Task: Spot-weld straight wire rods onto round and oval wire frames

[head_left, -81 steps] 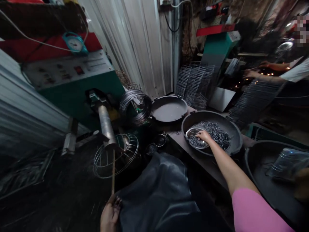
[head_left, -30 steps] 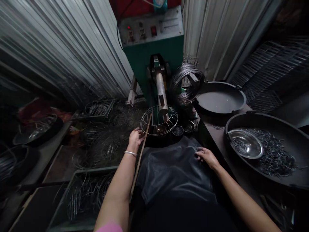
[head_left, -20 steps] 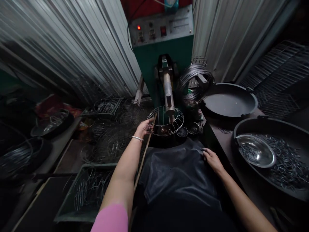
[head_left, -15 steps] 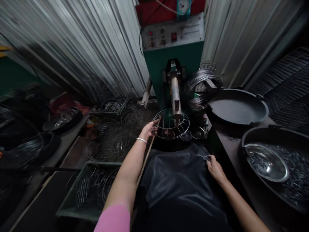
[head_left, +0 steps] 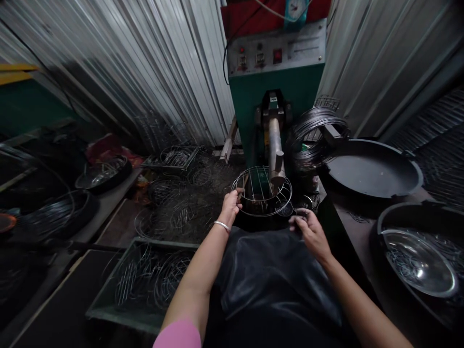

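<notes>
A round wire basket frame [head_left: 261, 191] sits under the steel arm [head_left: 275, 151] of a green welding machine [head_left: 277, 87]. My left hand [head_left: 230, 205], with a bracelet on the wrist, grips the frame's left rim. My right hand [head_left: 309, 231] hovers by the frame's lower right rim, fingers pinched on something small and dark that I cannot make out. A black apron [head_left: 275, 275] covers my lap below both hands.
A wire coil [head_left: 313, 137] hangs right of the machine. On the right bench stand a black pan [head_left: 373, 166] and a steel bowl [head_left: 420, 261] of wire pieces. A tray of finished wire frames [head_left: 145, 280] lies lower left; corrugated metal walls stand behind.
My left hand let go of the wooden stick and took hold of the wire frame's rim. My right hand rose from the apron towards the frame. The view shifted left.
</notes>
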`<state>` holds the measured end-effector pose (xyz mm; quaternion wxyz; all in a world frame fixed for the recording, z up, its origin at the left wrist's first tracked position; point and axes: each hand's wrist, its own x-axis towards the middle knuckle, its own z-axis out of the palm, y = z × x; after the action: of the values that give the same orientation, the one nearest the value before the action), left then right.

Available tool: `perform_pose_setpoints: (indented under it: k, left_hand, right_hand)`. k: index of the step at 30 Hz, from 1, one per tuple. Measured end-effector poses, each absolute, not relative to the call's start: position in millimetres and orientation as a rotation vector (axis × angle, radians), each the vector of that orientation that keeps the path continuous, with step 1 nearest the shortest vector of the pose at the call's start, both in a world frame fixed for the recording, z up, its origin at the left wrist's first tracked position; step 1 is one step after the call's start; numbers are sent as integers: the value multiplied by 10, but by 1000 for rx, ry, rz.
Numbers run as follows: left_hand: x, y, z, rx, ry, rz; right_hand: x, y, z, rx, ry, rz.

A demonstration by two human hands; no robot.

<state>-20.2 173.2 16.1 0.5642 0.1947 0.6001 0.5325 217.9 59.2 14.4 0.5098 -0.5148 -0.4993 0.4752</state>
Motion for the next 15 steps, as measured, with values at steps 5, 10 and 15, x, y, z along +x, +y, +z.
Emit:
perform_pose_setpoints:
  k: [5, 10, 15]
  left_hand:
    - [-100, 1630, 210, 466, 1396, 1372]
    - [-30, 1620, 259, 493, 1389, 1414]
    - [23, 1612, 248, 523, 1383, 1427]
  right_hand:
    - [1691, 903, 107, -1190, -1216, 1149]
    - [1684, 957, -41, -1310, -1222, 1122]
    - [1753, 994, 28, -1317, -1196, 1135]
